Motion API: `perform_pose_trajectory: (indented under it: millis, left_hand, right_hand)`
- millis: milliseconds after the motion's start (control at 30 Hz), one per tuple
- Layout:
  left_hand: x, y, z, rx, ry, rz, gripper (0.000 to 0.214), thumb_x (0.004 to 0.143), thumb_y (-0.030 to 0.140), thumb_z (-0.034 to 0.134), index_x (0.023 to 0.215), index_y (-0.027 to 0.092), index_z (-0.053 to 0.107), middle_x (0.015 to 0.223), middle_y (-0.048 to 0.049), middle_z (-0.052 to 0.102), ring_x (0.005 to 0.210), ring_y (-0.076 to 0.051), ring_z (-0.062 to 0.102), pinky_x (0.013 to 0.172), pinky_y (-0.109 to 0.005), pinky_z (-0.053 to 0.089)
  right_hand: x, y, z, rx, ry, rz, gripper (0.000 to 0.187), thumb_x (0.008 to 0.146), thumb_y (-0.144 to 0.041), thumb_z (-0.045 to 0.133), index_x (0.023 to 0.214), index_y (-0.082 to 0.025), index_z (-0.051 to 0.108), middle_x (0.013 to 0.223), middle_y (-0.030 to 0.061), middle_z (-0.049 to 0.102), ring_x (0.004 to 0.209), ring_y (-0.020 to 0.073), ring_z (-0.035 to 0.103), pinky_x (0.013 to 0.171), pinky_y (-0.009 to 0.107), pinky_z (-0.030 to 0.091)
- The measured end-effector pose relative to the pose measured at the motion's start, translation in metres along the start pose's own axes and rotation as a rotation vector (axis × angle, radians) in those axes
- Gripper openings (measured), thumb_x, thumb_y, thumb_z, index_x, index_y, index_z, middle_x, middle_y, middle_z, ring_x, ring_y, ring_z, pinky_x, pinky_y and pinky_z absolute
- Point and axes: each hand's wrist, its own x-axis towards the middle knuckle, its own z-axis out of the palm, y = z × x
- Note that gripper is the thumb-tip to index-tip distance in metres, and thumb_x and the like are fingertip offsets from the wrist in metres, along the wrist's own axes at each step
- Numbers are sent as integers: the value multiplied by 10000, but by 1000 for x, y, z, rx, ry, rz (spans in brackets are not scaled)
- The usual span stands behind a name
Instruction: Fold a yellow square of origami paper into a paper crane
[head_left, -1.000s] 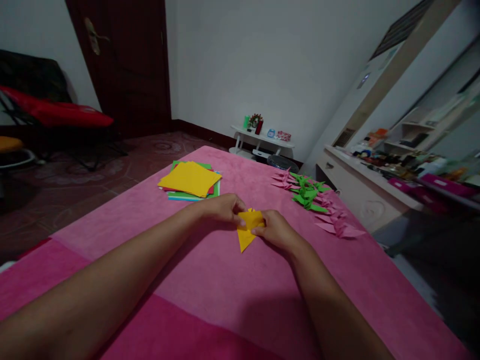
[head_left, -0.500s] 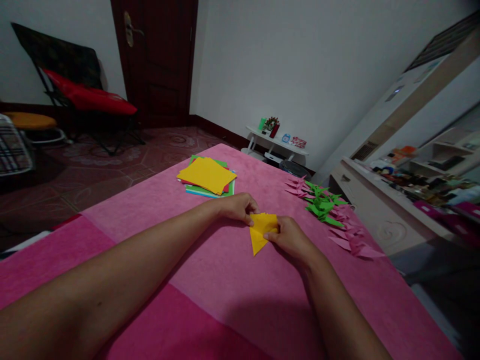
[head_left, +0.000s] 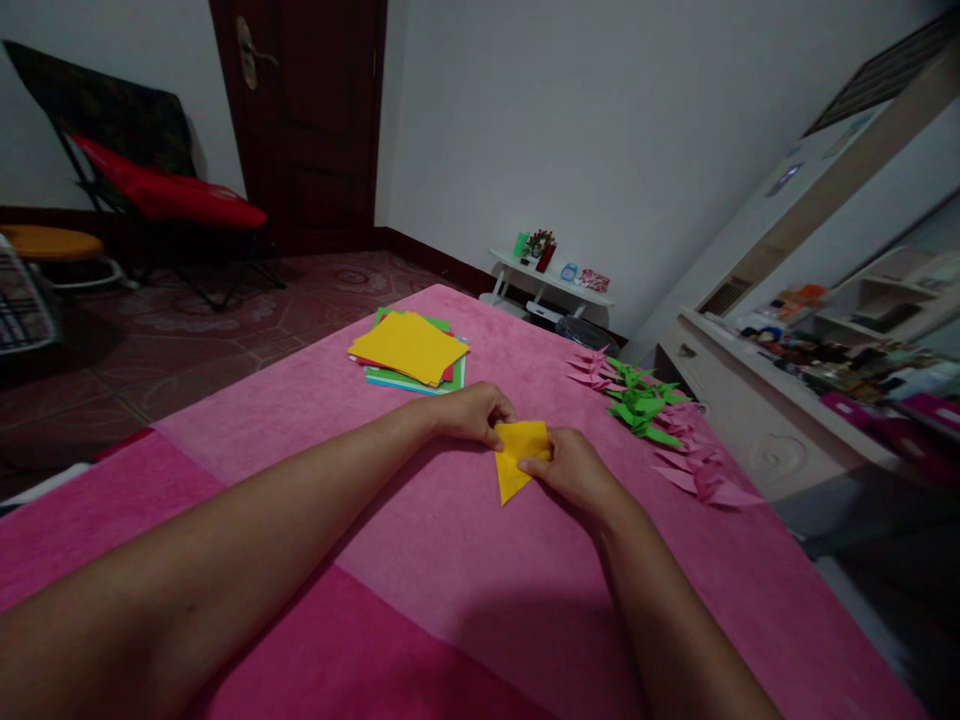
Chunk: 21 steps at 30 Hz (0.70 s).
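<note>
A folded piece of yellow origami paper point(head_left: 517, 455), pointed at its lower end, is held between my two hands just above or on the pink cloth point(head_left: 420, 530); I cannot tell which. My left hand point(head_left: 478, 412) pinches its upper left corner between thumb and fingers. On the other side, my right hand point(head_left: 566, 465) grips the right edge, its thumb lying across the front and its other fingers behind the paper. Beyond my left hand lies a stack of coloured paper point(head_left: 409, 348), yellow on top, with green, red and blue sheets showing beneath.
Folded green paper cranes point(head_left: 643, 408) and pink paper cranes point(head_left: 701, 470) are grouped along the right edge of the cloth. A dresser point(head_left: 757, 400) full of small items stands beyond that edge. Farther off are a low white shelf point(head_left: 551, 272) and a red-seated folding chair point(head_left: 165, 190).
The camera view has shifted slightly. The top edge of the yellow paper looks straighter and flatter than before. Both hands keep their hold on it.
</note>
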Motion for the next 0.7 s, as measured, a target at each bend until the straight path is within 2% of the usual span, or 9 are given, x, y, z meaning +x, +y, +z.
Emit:
perform_pose_trajectory:
  millis: [433,600,700]
  left_hand:
    - [-4,-3,-2,258,32,88,170,640,137,627,792,103,694,611,24,598,531,-79,474,486,-173,287]
    - [-2,2,-3,428,7,98,127,640,162,617,734,118,690,592,19,598,522,-86,483,489,-183,291]
    - [-1,8,-2,570,0,127,122,643,159,599,711,136,698,619,-3,639,544,-100,511,523,-197,317]
  right_hand:
    - [-3,-3,-4,-148,-2,-21,153,666,-230,659,801,-162,687,752,51,689,667,175,596,549,221,366]
    - [-5,-6,-2,-256,16,-83,190,696,-223,630,875,-177,678,812,59,692,685,179,594,568,234,356]
    - [-8,-9,-3,-347,32,-164,126,713,-197,604,820,-180,667,804,55,681,685,171,584,582,242,343]
